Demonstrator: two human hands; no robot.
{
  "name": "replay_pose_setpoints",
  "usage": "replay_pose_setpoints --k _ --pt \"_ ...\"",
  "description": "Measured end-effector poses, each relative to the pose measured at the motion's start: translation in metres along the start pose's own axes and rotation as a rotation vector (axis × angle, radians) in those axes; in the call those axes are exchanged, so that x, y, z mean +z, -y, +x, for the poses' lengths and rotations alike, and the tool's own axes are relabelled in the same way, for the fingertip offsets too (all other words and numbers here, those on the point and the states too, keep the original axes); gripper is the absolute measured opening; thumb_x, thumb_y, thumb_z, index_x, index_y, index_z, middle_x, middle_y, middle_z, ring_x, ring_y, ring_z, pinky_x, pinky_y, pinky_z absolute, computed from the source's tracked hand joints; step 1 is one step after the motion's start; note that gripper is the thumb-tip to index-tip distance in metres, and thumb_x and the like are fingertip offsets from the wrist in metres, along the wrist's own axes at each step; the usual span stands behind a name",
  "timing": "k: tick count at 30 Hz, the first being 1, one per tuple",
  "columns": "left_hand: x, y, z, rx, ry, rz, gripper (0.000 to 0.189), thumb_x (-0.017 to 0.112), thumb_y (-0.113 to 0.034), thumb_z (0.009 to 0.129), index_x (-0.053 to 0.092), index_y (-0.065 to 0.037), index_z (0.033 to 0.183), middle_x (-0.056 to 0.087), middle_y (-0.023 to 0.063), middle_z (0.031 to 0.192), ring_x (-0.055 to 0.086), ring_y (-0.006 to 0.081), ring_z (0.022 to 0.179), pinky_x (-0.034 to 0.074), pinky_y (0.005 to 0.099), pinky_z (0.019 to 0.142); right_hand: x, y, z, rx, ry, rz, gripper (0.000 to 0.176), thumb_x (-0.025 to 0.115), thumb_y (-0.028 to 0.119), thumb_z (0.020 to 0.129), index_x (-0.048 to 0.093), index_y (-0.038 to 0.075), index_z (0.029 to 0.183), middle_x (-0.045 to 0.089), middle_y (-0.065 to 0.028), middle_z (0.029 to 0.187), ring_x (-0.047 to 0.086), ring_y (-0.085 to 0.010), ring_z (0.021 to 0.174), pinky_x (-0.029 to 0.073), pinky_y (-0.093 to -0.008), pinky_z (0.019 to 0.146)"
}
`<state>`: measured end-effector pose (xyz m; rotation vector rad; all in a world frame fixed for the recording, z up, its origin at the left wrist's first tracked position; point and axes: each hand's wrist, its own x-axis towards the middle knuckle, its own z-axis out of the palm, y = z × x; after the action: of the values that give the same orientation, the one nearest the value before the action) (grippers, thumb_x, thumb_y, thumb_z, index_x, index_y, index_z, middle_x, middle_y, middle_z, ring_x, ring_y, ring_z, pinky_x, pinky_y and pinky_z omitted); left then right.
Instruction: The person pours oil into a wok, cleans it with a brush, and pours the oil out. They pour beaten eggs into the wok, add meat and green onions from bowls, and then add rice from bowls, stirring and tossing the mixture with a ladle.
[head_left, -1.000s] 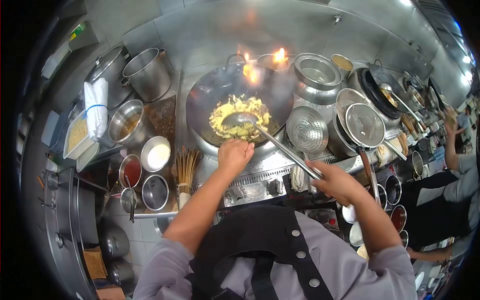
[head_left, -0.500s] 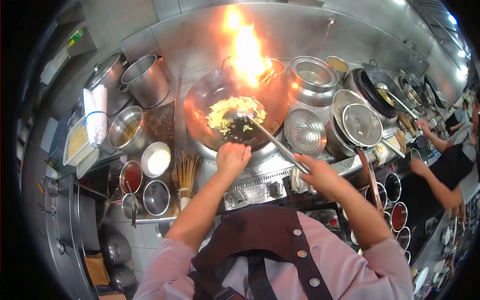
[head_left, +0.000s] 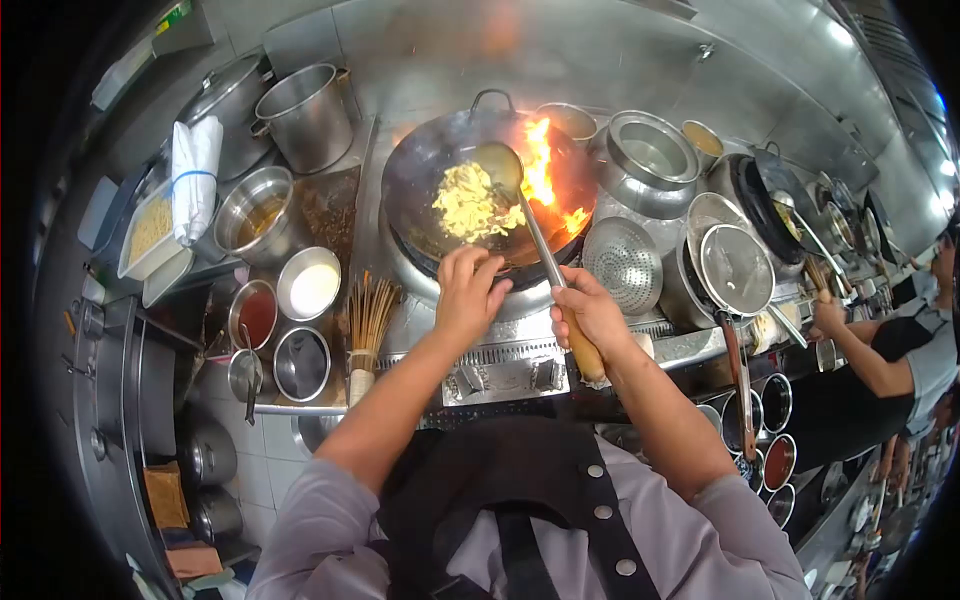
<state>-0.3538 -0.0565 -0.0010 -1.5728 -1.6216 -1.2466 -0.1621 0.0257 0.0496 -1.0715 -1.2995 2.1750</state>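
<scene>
My right hand (head_left: 592, 320) is closed around the wooden handle of a long ladle (head_left: 538, 238), and the ladle's bowl is over the wok. Yellow pieces of food that look like scrambled egg (head_left: 470, 203) are in the dark wok (head_left: 420, 170), left of the ladle's bowl. Flames (head_left: 538, 165) rise along the wok's right side. At the wok's near rim is my left hand (head_left: 468, 292), fingers loosely bent and the thumb apart from them. Whether it touches the rim is hard to see.
A perforated strainer (head_left: 622, 262) and mesh sieves (head_left: 737, 268) lie to the right. Bamboo sticks (head_left: 372, 318) stand beside bowls of white (head_left: 308, 282) and red sauce (head_left: 255, 315) on the left. Tall pots (head_left: 303, 118) stand behind. A co-worker (head_left: 880, 355) is at the right.
The tall flame has shrunk and sits at the wok's right side. The ladle's bowl has lifted off the food and its handle is steeper. My left hand's fist has loosened.
</scene>
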Motion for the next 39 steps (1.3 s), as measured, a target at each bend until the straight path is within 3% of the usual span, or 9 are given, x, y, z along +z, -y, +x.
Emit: replay_pose_setpoints --k 9,16,22,25,29,30,34,37,39 --pt "-0.044 -0.053 -0.276 -1.100 1.058 -0.822 0.026 0.067 -0.025 0.097 0.069 -0.004 0.111 0.069 0.0138 0.101 0.066 0.0323 0.096 0.053 0.0394 0.084 -0.013 0.000 0.033 0.136 0.075 -0.145 0.051 0.057 0.017 0.101 0.038 0.017 0.149 0.056 -0.0036 0.074 0.051 -0.0132 0.052 0.042 -0.0283 0.045" --pt "0.077 -0.094 -0.325 -0.697 1.135 -0.528 0.048 0.060 -0.039 0.099 0.059 -0.004 0.132 0.067 0.0203 0.121 0.065 0.0389 0.111 0.053 0.0470 0.093 -0.058 0.000 0.044 -0.021 0.024 -0.435 0.050 0.058 0.013 0.099 0.040 0.010 0.146 0.057 -0.0026 0.071 0.053 -0.0112 0.051 0.044 -0.0283 0.046" --pt "0.157 -0.132 -0.308 -0.488 1.625 -0.531 0.067 0.054 -0.047 0.100 0.041 -0.004 0.149 0.054 0.0258 0.143 0.056 0.0422 0.128 0.045 0.0497 0.108 -0.066 0.016 0.077 -0.087 -0.106 -0.309 0.049 0.059 0.015 0.099 0.042 0.006 0.143 0.058 -0.0036 0.072 0.055 -0.0128 0.053 0.045 -0.0291 0.046" --pt "0.173 -0.144 -0.354 -0.208 1.285 -0.538 0.070 0.058 -0.039 0.098 0.034 -0.004 0.153 0.052 0.0259 0.145 0.061 0.0427 0.121 0.051 0.0504 0.100 -0.060 0.038 0.056 0.028 0.062 -0.238 0.044 0.059 0.016 0.099 0.044 0.010 0.140 0.058 -0.0040 0.073 0.054 -0.0132 0.051 0.044 -0.0295 0.045" --pt "0.192 -0.162 -0.310 -0.597 1.826 -0.494 0.070 0.060 -0.030 0.093 0.035 -0.011 0.157 0.037 0.0221 0.158 0.047 0.0335 0.140 0.042 0.0480 0.112 -0.054 0.030 0.039 0.151 0.257 0.207 0.040 0.060 0.019 0.100 0.045 0.010 0.136 0.056 -0.0028 0.072 0.052 -0.0124 0.050 0.042 -0.0293 0.044" --pt "0.179 -0.169 -0.295 -0.323 1.711 -0.356 0.059 0.052 -0.025 0.096 0.045 -0.011 0.152 0.043 0.0218 0.154 0.050 0.0337 0.137 0.044 0.0487 0.109 -0.054 0.026 0.053 0.175 0.236 0.098 0.043 0.059 0.019 0.100 0.043 0.011 0.139 0.056 -0.0027 0.072 0.051 -0.0125 0.050 0.042 -0.0295 0.044" --pt "0.210 -0.149 -0.350 -0.438 1.764 -0.483 0.056 0.054 -0.020 0.094 0.048 -0.006 0.147 0.049 0.0244 0.149 0.052 0.0383 0.134 0.038 0.0453 0.115 -0.024 0.013 0.049 0.072 0.088 -0.256 0.049 0.058 0.020 0.100 0.040 0.011 0.145 0.056 -0.0022 0.072 0.052 -0.0125 0.051 0.044 -0.0304 0.045" --pt "0.252 -0.159 -0.406 -0.495 1.283 -0.733 0.058 0.057 -0.024 0.094 0.047 -0.005 0.148 0.049 0.0255 0.148 0.050 0.0374 0.135 0.034 0.0451 0.117 -0.036 0.016 0.029 0.153 0.155 0.019 0.051 0.059 0.018 0.100 0.041 0.008 0.146 0.056 -0.0027 0.072 0.053 -0.0130 0.051 0.045 -0.0315 0.046" --pt "0.203 -0.147 -0.332 -0.250 1.645 -0.549 0.061 0.059 -0.030 0.096 0.045 -0.004 0.149 0.051 0.0242 0.147 0.052 0.0362 0.133 0.039 0.0453 0.113 -0.046 0.005 0.039 0.220 0.184 -0.062 0.051 0.058 0.015 0.100 0.041 0.009 0.148 0.057 -0.0033 0.072 0.054 -0.0134 0.052 0.045 -0.0310 0.045"
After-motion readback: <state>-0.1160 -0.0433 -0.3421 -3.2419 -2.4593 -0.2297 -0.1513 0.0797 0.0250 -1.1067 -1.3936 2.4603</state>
